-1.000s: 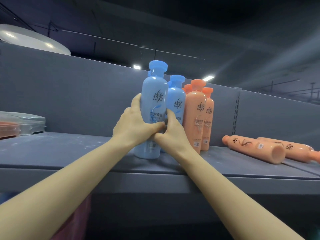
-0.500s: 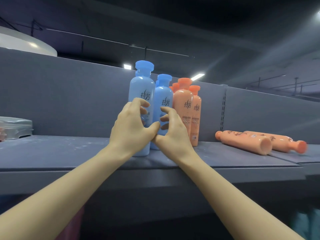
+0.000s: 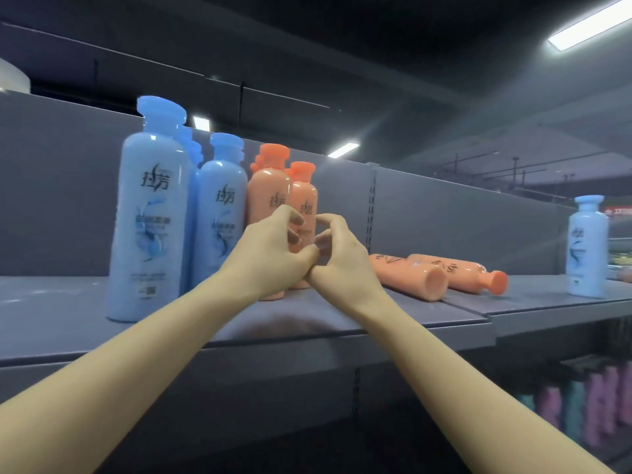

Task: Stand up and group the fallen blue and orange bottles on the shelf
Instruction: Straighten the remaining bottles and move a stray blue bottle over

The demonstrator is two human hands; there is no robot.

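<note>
Orange plastic sits right behind our hands: the left hand [image 3: 270, 254] and right hand [image 3: 337, 258] touch each other, fingers loosely curled, gripping nothing, just in front of the standing orange bottles [image 3: 285, 203]. The standing blue bottles [image 3: 181, 213] are grouped to the left on the shelf [image 3: 393, 323]. We reckon we're between grabs, so next up is the two fallen orange bottles [image 3: 437, 275] lying to the right; each needs a grip round the body, tipping upright and sliding in beside the orange group. Nothing really blocks the way. One lone blue bottle [image 3: 586, 248] stands far right.
</note>
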